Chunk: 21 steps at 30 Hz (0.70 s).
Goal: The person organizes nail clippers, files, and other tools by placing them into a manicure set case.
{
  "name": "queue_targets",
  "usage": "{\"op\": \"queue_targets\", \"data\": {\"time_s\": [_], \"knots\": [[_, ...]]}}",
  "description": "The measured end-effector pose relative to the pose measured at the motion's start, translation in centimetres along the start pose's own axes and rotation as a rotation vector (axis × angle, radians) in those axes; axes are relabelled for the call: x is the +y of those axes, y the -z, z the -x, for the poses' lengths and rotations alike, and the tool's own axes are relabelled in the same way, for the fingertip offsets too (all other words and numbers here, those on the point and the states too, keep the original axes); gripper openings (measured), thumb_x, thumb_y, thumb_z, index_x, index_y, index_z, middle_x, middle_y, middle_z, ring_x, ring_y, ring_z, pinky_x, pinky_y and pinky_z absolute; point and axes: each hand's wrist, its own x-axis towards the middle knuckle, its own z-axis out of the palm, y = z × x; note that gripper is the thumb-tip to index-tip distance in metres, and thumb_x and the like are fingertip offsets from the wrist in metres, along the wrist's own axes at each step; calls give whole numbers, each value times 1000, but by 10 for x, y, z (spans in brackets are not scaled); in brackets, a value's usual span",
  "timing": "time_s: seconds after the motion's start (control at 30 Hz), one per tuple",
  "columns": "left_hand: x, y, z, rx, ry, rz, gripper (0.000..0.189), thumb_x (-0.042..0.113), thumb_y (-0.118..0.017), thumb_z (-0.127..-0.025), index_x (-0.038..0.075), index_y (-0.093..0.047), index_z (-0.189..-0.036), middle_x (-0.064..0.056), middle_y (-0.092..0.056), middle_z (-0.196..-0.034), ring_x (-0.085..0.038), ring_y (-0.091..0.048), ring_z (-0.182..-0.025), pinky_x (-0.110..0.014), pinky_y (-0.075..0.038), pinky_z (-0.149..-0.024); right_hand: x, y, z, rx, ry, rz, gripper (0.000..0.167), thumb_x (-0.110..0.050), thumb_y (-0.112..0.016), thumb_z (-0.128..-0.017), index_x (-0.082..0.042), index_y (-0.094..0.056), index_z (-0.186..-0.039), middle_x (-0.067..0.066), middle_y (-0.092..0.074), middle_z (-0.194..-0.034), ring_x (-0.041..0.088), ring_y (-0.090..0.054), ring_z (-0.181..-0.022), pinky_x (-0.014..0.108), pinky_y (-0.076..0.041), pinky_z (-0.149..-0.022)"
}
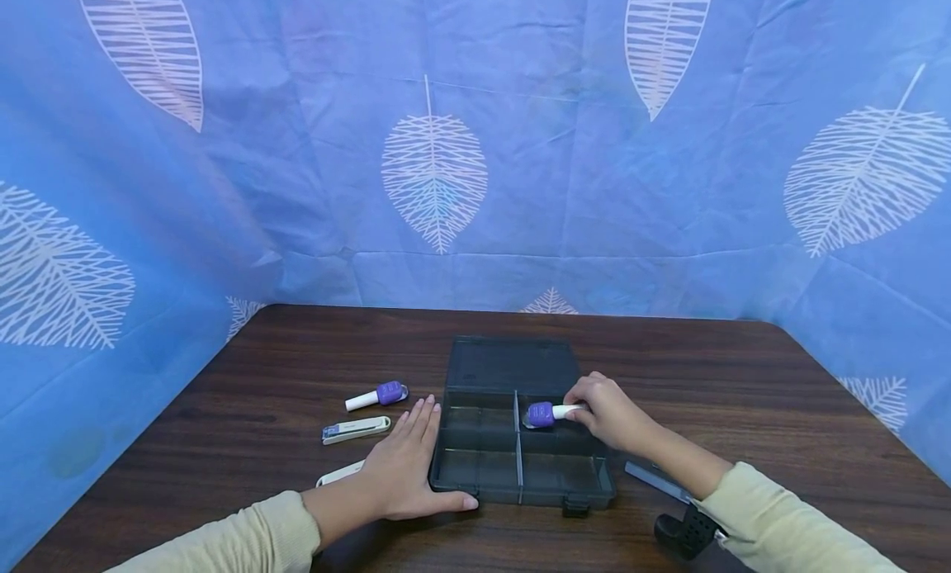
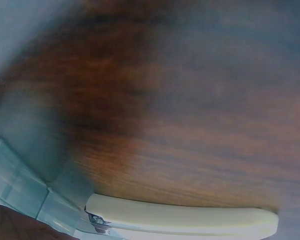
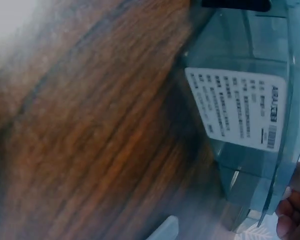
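1. At the left of the dark wood table, a white strip-like object lay partly hidden behind the left hand; its kind could not be told.
2. Just beyond it lay a nail clipper, pale-bodied with blue at its left end.
3. Farther back, a purple polish bottle lay on its side, white cap pointing left.
4. Left hand: flat, fingers straight, thumb spread wide. It rested along the left side of the box, thumb at the front left corner; nothing was grasped.
5. Box: dark, translucent, lid laid back, pale divider running front to back. Right wrist view showed a printed white label on it.
6. Second purple bottle: held tilted nearly level above the back of the box, its base by the divider. Contact with the divider could not be told.
7. Right hand: narrow grip, thumb and fingers pinching that bottle's white cap.
8. Right of the box, a grey bar lay partly under the right forearm.
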Motion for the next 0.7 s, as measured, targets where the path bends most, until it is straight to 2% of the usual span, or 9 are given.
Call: {"op": "queue_targets", "data": {"time_s": [0.17, 0.3, 0.5, 0.63, 0.7], "knots": [[1, 1, 0, -3, 5, 0, 117, 82, -48, -68, 0, -18, -147, -19, -15, -155, -32, -15, -143, -46, -22, -114, -3, -2, -3, -56, 66, 177, 4, -8, -70, -79, -6, -70, -76, -2, -61, -73, 7, -42, -67, 21, -39, -56], [1, 0, 0, -3, 9, -3, 118, 82, -47, -68, 0, -18, -147, -19, -16, -154, -32, -15, -143, -46, -22, -114, -5, -5, -5, -72, 62, 236, 7, -7, -72, -77, -7, -70, -71, -2, -59, -68, 7, -38, -63, 21, -37, -56], [1, 0, 0, 2, 9, -10, 118, 82, -47, -68, 0, -18, -147, -19, -16, -154, -32, -16, -143, -45, -23, -114, -3, -9, -6, -41, 87, 246, 11, -5, -73, -76, -8, -68, -67, -3, -56, -65, 7, -36, -61, 21, -35, -54], [1, 0, 0, 4, 9, -6, 118, 82, -47, -68, -1, -18, -147, -19, -16, -154, -32, -16, -143, -45, -24, -114, -2, -6, -4, -9, 117, 201, 4, -7, -71, -78, -8, -70, -74, -3, -59, -71, 9, -43, -66, 22, -40, -56], [1, 0, 0, 3, 8, -5, 118, 82, -47, -68, -1, -18, -147, -19, -16, -154, -32, -16, -143, -45, -24, -114, -2, -3, -2, 32, 122, 167, 1, -7, -70, -79, -7, -71, -80, -1, -62, -76, 11, -49, -70, 23, -44, -59]]}}
